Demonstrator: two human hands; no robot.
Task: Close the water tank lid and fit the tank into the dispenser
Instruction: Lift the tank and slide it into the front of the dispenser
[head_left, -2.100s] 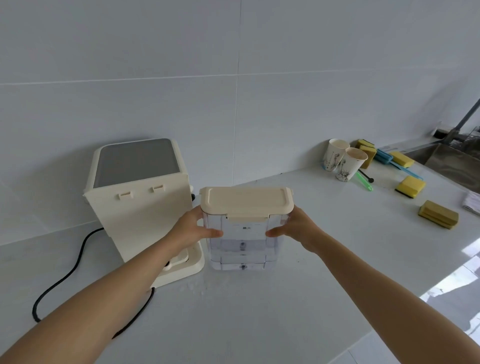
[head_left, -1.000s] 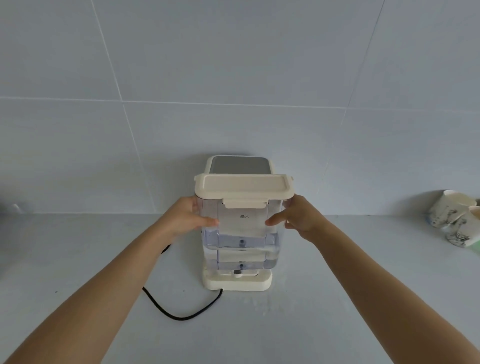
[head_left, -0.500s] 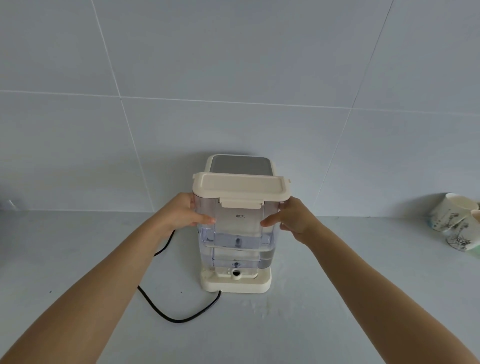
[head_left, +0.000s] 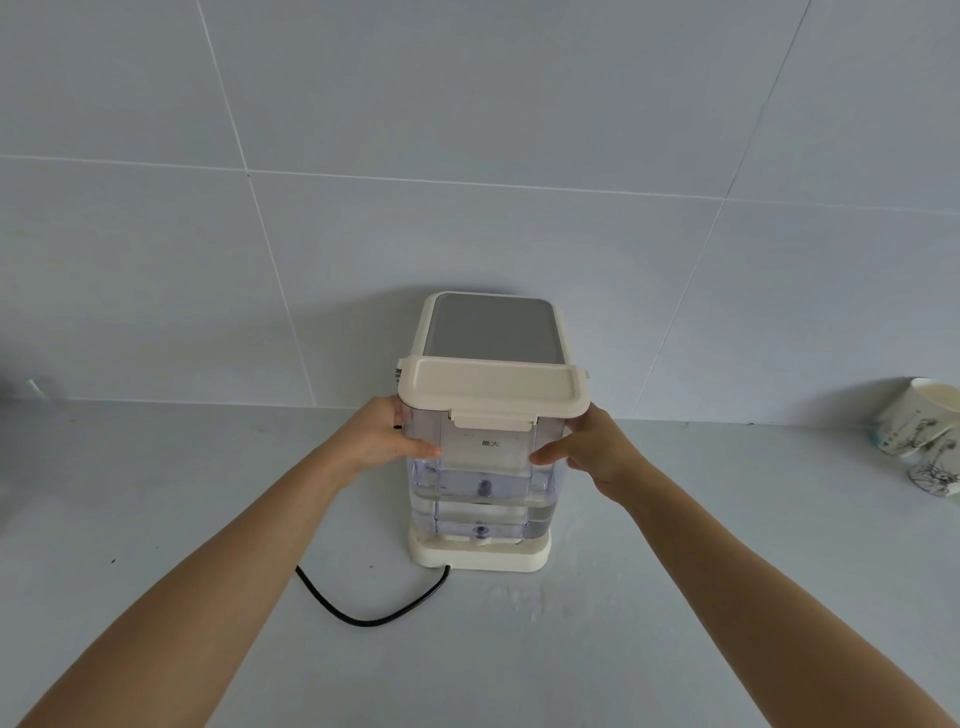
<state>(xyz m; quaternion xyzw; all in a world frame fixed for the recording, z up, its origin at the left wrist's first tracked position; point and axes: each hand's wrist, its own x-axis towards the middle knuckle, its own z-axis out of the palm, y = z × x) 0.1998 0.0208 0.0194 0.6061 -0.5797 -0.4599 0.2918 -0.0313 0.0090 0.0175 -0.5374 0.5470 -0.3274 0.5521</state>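
With both hands' fingers (head_left: 423, 449) clamped on its sides, the upright tank (head_left: 483, 467), lid (head_left: 493, 389) shut, sits against the dispenser (head_left: 493, 327), directly above the base (head_left: 480, 556).

Likely home kitchen: tiled wall (head_left: 467, 130), countertop (head_left: 156, 519), cups (head_left: 919, 431), dispenser (head_left: 491, 332).

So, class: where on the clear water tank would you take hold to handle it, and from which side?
Grip the water tank by its two clear side walls just under the lid, one palm from each side, as the left hand and right hand do. The overhanging lid rim probably stops slipping, and the dispenser blocks the back.
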